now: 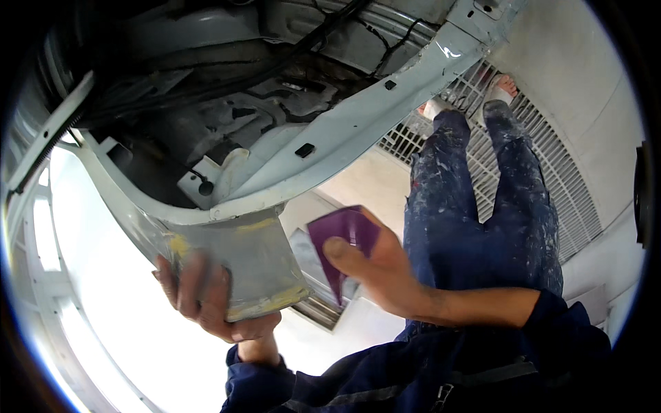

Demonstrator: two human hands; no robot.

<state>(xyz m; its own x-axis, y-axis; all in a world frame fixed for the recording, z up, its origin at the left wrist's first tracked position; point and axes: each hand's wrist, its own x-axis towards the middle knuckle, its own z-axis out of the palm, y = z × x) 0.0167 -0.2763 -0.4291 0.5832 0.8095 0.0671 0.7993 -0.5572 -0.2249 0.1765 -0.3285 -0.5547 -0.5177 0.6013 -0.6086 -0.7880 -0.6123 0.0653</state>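
A grey-primed car body panel (256, 253) with yellowish filler patches curves down below the open body's pale rim. My left hand (206, 299) lies against its lower left part, fingers apart and slightly blurred, holding nothing that I can see. Just right of the panel, my right hand (385, 272) pinches a folded purple sheet of sandpaper (339, 237) between thumb and fingers. The sandpaper hangs with a corner pointing down, apart from the panel.
Above, the pale car body (351, 127) opens onto a dark cavity with black cables (303, 45). A white floor grating (551, 151) runs under my feet. Paint-spotted blue trousers (482, 234) show at right. Bright light panels (72, 330) stand at lower left.
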